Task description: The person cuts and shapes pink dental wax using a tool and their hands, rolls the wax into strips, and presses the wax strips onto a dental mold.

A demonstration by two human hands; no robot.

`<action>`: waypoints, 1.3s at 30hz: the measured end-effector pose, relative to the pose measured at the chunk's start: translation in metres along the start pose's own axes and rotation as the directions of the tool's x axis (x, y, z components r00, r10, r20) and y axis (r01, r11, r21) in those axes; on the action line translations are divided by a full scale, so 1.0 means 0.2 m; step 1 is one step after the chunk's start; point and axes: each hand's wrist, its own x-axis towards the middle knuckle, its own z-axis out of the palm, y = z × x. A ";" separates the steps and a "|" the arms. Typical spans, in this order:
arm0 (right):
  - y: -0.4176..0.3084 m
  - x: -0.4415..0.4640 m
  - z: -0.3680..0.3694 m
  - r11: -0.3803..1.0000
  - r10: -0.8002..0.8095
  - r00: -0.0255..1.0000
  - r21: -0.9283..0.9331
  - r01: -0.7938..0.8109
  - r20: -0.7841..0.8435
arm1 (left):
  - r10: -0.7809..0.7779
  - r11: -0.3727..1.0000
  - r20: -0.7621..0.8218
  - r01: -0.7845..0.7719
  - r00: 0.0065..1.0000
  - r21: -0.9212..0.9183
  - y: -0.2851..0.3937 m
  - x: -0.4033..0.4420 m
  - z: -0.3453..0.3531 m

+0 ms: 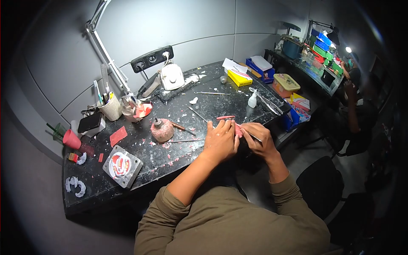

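At the front edge of the black bench, my left hand (221, 141) is closed round a small pink piece (239, 130), its fingers bent over the top. My right hand (260, 140) pinches a thin metal tool (256, 138) and meets the same pink piece from the right. Just beyond my fingers lies a pink strip (225, 117). A slim metal instrument (196, 114) rests on the bench beside my left hand. Further left stand a round pink-speckled burner (162, 130) and a wooden-handled tool (183, 128). My fingers partly hide the pink piece.
The black bench (148, 163) carries a metal flask (123, 166), pink sheet (118, 135), pen holder (110, 107), white device (172, 77), small white bottle (252, 100) and yellow box (239, 78). A lamp arm rises at the back left. Another person (355, 106) sits at the right.
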 end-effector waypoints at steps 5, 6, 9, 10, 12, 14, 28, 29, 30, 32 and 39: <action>0.00 -0.02 -0.01 1.000 0.016 1.000 -0.008 -0.016 -0.006 | -0.018 1.000 0.079 0.019 0.997 -0.016 0.01 0.00 -0.02; -0.01 -0.02 -0.01 1.000 0.017 1.000 -0.008 -0.017 0.000 | -0.017 1.000 0.079 0.019 0.997 -0.016 0.01 0.01 -0.02; 0.00 -0.03 -0.02 1.000 0.012 1.000 -0.012 -0.012 0.004 | -0.027 0.999 0.110 0.029 0.994 -0.018 0.01 0.01 -0.02; 0.00 -0.03 -0.02 1.000 0.006 1.000 -0.016 -0.006 0.003 | -0.025 1.000 0.102 0.026 0.995 -0.013 0.01 0.01 -0.02; 0.00 -0.04 -0.02 1.000 0.015 1.000 -0.018 -0.015 -0.003 | -0.023 1.000 0.092 0.023 0.995 -0.007 0.01 0.00 -0.01; 0.00 -0.04 -0.03 1.000 0.023 1.000 -0.022 -0.023 -0.009 | -0.003 1.000 0.014 0.003 1.000 0.022 0.01 0.00 0.00; -0.03 -0.07 -0.10 1.000 0.021 1.000 -0.020 -0.021 -0.003 | -0.020 1.000 0.063 0.019 0.998 0.015 0.02 0.00 -0.02; -0.02 -0.07 -0.10 1.000 0.020 1.000 -0.019 -0.020 -0.002 | -0.034 0.999 0.109 0.034 0.993 -0.005 0.02 0.01 -0.03; -0.02 -0.08 -0.11 1.000 0.021 1.000 -0.016 -0.021 0.003 | -0.035 0.999 0.109 0.036 0.993 -0.004 0.02 0.00 -0.03; -0.02 -0.08 -0.12 1.000 0.020 1.000 -0.011 -0.020 0.008 | -0.031 1.000 0.094 0.031 0.995 0.003 0.02 0.00 -0.02; -0.02 -0.09 -0.21 0.998 0.070 0.997 0.002 -0.070 0.044 | -0.001 0.999 0.015 0.001 1.000 0.044 0.01 0.00 0.00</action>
